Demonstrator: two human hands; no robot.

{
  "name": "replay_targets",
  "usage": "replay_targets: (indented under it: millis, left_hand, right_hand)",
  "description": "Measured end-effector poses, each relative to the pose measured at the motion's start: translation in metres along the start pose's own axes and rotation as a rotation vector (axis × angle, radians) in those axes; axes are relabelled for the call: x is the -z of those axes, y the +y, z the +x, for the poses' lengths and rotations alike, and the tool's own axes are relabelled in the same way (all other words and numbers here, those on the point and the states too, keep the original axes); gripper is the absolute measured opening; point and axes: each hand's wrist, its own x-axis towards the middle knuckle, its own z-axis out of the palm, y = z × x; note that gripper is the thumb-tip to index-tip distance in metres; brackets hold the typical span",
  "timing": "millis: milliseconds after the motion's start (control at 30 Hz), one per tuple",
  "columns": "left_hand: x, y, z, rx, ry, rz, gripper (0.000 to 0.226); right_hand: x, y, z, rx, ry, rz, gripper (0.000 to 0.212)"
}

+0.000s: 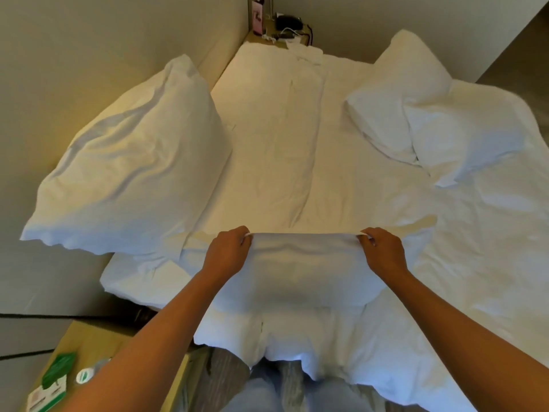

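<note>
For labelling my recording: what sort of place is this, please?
Likely a hotel bedroom: a bed in all-white linen, white pillows, a bedside table with a printed card. Left hand and right hand pinch a white cover.

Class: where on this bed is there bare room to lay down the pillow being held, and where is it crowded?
The held pillow should fit on the sheet strip between the left pillow and right pillow. The rumpled bedding nearer than the right pillow is also free. Crowded: the cluttered far table.
</note>
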Motion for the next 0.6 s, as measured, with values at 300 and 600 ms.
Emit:
replay_targets:
  millis: [300, 600]
  left_hand:
    - [0.002, -0.010, 0.013, 0.002, -0.034, -0.012, 0.032]
    - [0.001, -0.005, 0.039, 0.085, -0.062, 0.003, 0.032]
  right_hand:
    - [-0.011, 0.000, 0.015, -0.039, -0.018, -0.017, 0.022]
    - [-0.014, 0.000, 0.049, 0.004, -0.059, 0.063, 0.022]
